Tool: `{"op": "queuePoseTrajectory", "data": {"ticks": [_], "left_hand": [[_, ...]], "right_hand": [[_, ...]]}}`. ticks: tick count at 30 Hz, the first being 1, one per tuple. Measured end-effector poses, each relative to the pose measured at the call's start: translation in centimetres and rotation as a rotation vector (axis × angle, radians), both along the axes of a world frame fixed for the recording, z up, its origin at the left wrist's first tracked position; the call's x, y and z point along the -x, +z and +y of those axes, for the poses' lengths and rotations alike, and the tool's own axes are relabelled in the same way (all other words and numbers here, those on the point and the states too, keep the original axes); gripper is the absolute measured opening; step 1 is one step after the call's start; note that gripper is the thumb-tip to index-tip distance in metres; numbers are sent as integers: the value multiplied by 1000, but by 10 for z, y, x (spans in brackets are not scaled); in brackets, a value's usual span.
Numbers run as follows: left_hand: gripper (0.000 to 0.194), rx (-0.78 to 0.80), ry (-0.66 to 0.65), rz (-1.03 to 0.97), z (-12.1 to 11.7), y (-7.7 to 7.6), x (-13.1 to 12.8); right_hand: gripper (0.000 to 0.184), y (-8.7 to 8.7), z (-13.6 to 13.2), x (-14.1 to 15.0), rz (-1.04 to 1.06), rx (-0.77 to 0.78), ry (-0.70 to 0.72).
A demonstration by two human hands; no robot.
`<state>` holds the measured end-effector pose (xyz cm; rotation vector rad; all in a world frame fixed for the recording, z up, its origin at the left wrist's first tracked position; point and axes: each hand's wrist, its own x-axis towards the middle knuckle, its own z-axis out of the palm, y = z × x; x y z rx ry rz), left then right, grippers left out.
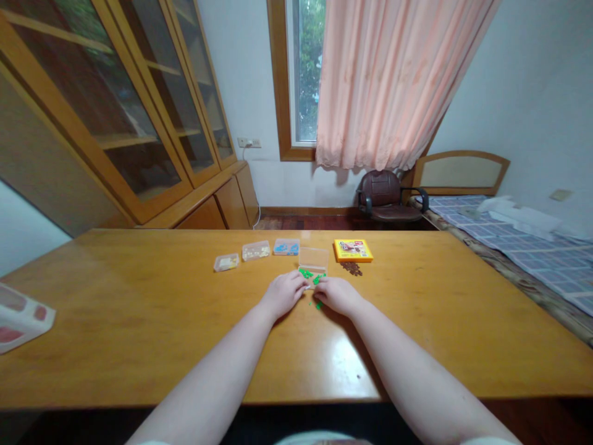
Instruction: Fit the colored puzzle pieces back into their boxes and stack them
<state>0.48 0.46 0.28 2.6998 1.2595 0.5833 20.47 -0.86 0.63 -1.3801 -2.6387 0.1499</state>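
Both hands rest on the wooden table (pixel 139 321), knuckles up, close together over a small pile of green pieces (pixel 306 274). My left hand (pixel 283 293) has its fingers curled down onto the pieces. My right hand (pixel 337 294) is curled the same way, with a few green pieces showing at its fingertips (pixel 319 305). What the fingers pinch is hidden. Just beyond the hands stands an open clear plastic box (pixel 314 258).
Three small clear boxes sit in a row: one with pale pieces (pixel 226 262), another pale (pixel 256 250), one with blue pieces (pixel 286 247). A yellow box (pixel 353 250) and a brown heap (pixel 352 268) lie to the right. A white-and-red container (pixel 21 315) sits at the table's left edge.
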Motion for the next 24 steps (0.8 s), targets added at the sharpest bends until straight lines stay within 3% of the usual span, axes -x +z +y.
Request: {"op": "queuePoseTrajectory", "data": {"ticks": [4, 10, 14, 19, 24], "left_hand": [[21, -58, 154, -86, 7, -4, -6], [20, 5, 149, 12, 5, -3, 1], [15, 48, 180, 48, 1, 2, 4], [13, 61, 214, 44, 0, 2, 1], [13, 69, 228, 54, -1, 3, 1]], "right_hand": [[17, -2, 1, -4, 114, -13, 18], [18, -4, 5, -10, 376, -151, -149], [17, 0, 5, -14, 369, -120, -208], [15, 7, -1, -16, 268, 34, -69], [17, 5, -2, -11, 150, 68, -48]]}}
